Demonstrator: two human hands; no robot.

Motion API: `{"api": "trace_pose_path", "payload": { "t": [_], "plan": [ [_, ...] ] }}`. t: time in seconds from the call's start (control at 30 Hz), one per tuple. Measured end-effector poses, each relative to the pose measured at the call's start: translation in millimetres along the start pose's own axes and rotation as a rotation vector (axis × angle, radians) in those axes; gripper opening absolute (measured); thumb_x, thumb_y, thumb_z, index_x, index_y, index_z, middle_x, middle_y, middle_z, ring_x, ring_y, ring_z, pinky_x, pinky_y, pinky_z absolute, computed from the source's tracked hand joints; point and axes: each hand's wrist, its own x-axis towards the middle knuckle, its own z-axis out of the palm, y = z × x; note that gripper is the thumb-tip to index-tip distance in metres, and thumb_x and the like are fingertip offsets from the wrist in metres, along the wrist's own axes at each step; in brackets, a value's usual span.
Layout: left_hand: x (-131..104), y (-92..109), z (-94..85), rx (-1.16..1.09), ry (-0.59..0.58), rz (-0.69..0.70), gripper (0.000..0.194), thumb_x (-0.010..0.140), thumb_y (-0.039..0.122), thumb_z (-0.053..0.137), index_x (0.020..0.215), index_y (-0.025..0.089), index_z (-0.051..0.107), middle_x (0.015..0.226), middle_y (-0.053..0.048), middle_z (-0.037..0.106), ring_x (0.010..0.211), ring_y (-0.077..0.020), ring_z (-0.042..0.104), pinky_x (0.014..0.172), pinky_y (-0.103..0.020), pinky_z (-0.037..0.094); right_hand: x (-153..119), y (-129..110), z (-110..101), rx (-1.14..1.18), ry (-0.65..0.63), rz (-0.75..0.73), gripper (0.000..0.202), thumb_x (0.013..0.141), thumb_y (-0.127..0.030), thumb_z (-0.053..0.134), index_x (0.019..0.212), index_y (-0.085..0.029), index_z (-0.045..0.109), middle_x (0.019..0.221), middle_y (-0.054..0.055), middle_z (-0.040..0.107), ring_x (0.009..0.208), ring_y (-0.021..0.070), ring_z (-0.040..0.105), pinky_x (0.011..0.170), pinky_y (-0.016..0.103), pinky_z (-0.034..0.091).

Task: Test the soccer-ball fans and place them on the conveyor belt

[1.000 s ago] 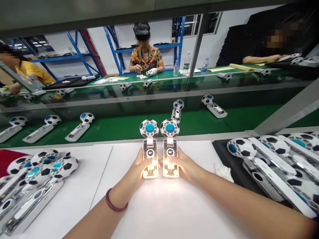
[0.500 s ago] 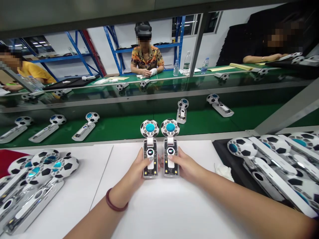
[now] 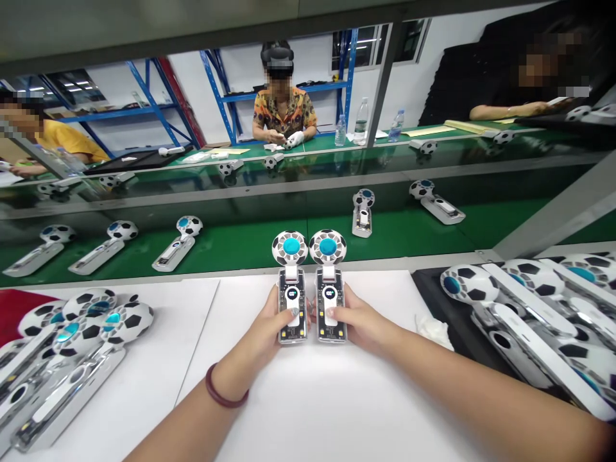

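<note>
In my left hand (image 3: 274, 317) is a handheld fan (image 3: 291, 248) with a football-patterned round head, a blue centre and a clear body. A matching fan (image 3: 328, 246) sits in my right hand (image 3: 359, 314). Both stand side by side, heads up, over the white worktop (image 3: 308, 404). Each thumb rests on the white strip below a small round display that reads 100. The fingers wrapped behind the bodies are mostly hidden.
Similar fans lie piled on the left (image 3: 86, 321) and in a black tray (image 3: 433, 289) on the right, beside a crumpled white tissue (image 3: 434, 330). Several more ride the green conveyor belt (image 3: 255, 237) ahead. Co-workers sit beyond, one in a patterned shirt (image 3: 283, 109).
The fans on the near green belt have shifted right, while those on the far side slid slightly left. My hands hold both fans almost still.
</note>
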Motion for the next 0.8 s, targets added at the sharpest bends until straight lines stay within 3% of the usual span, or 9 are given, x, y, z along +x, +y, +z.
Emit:
{"api": "trace_pose_path", "payload": {
  "t": [0.13,0.33,0.8],
  "plan": [
    [-0.1,0.1,-0.7,-0.015,-0.013,-0.008,0.047,0.070,0.026,0.069,0.107,0.022,0.041,0.090,-0.005,0.059,0.073,-0.0185,0.058,0.067,-0.032,0.047,-0.2,-0.9,0.8,0.007,0.006,0.012,0.056,0.063,-0.021,0.071,0.106,-0.023,0.036,0.090,0.000,0.059,0.081,0.0203,0.061,0.078,0.039,0.046],
    [-0.1,0.4,-0.9,-0.011,-0.004,-0.006,0.038,0.069,0.027,0.070,0.097,0.019,0.046,0.089,-0.006,0.060,0.073,-0.0196,0.058,0.066,-0.032,0.047,0.6,0.2,1.0,-0.026,0.036,0.015,0.059,0.060,-0.024,0.074,0.106,-0.023,0.036,0.091,0.002,0.060,0.084,0.0214,0.061,0.080,0.040,0.046],
    [-0.6,0.0,-2.1,-0.037,-0.007,0.013,0.036,0.070,0.027,0.070,0.098,0.021,0.048,0.094,-0.005,0.059,0.077,-0.0207,0.060,0.071,-0.038,0.050,1.3,1.7,-2.1,-0.014,-0.016,0.009,0.054,0.065,-0.020,0.071,0.107,-0.024,0.037,0.099,0.002,0.060,0.085,0.0206,0.062,0.083,0.042,0.046]
  ]
}}
